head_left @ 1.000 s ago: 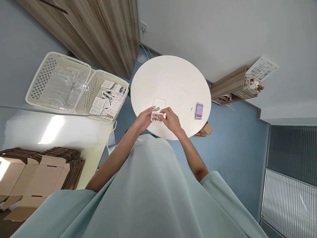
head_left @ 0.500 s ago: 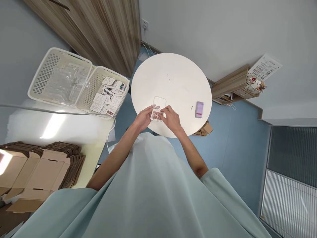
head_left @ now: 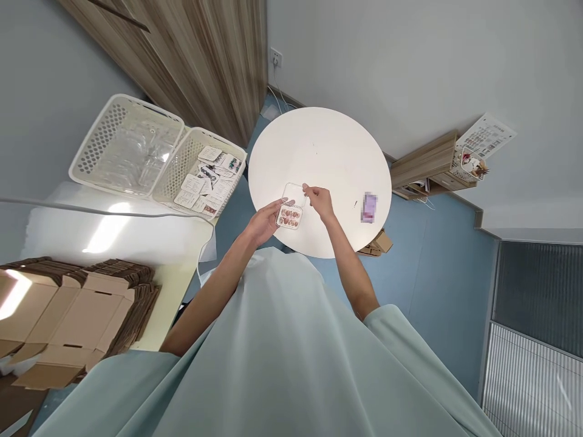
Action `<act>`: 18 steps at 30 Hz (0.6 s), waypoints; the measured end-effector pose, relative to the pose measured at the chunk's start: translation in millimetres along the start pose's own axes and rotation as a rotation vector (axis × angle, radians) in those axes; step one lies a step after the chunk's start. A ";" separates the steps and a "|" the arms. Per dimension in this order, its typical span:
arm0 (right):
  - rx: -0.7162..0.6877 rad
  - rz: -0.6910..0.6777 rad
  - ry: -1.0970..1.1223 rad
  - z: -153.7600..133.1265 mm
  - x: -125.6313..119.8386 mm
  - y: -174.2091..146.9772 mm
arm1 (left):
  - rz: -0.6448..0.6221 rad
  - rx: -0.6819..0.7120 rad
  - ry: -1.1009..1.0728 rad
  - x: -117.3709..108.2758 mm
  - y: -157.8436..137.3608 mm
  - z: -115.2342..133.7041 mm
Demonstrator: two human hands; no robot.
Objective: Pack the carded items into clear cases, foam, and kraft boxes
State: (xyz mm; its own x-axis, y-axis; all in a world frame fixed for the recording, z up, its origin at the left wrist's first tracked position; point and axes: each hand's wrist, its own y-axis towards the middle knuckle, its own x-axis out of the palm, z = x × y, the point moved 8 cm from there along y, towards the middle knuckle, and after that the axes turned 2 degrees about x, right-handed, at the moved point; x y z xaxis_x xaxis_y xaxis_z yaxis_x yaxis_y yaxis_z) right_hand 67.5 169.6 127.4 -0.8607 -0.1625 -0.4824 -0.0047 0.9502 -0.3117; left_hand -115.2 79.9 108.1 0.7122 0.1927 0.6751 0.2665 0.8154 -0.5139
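Note:
A small clear plastic case [head_left: 289,224] hangs over the near side of the round white table with its lid raised. Inside lie rows of reddish-brown, nail-shaped pieces that look like press-on nails [head_left: 290,215]. My left hand [head_left: 264,223] grips the case by its left side, the fingers reaching across the hinge area. The transparent lid [head_left: 293,192] stands away from the body on the far side. At the lid's right edge, the thumb and fingertips of my right hand [head_left: 320,200] are pinched together on it.
On the round table [head_left: 319,133] lies a purple, blurred-out item [head_left: 369,207]. Two white baskets stand at left, one with clear plastic cases [head_left: 136,145], the other with printed cards [head_left: 214,176]. Flattened cardboard boxes [head_left: 91,303] are stacked at lower left; a cable [head_left: 113,209] crosses above them.
My right hand has moved from over the nail pieces up and right to the lid's edge. The left hand keeps its hold on the case. The whole view has shifted slightly.

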 end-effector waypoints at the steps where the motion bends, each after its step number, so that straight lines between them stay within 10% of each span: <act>1: 0.014 0.015 0.010 1.5 1.4 2.9 | -0.002 0.000 0.002 -1.1 0.5 -0.1; 9: -0.064 0.044 0.001 -29.5 -14.9 4.2 | -0.022 -0.019 0.002 -2.8 9.1 -0.9; 18: -0.259 0.005 -0.026 -73.7 -28.7 -65.9 | 0.022 -0.062 -0.018 -3.8 23.0 3.2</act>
State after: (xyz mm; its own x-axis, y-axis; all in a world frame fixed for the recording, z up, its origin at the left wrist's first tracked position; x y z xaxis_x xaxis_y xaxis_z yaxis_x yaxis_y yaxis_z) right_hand 54.9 131.2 222.2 -0.8477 -0.1617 -0.5053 -0.1337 0.9868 -0.0913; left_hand -113.9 99.7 95.4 0.7065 0.2209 0.6724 0.2910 0.7754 -0.5605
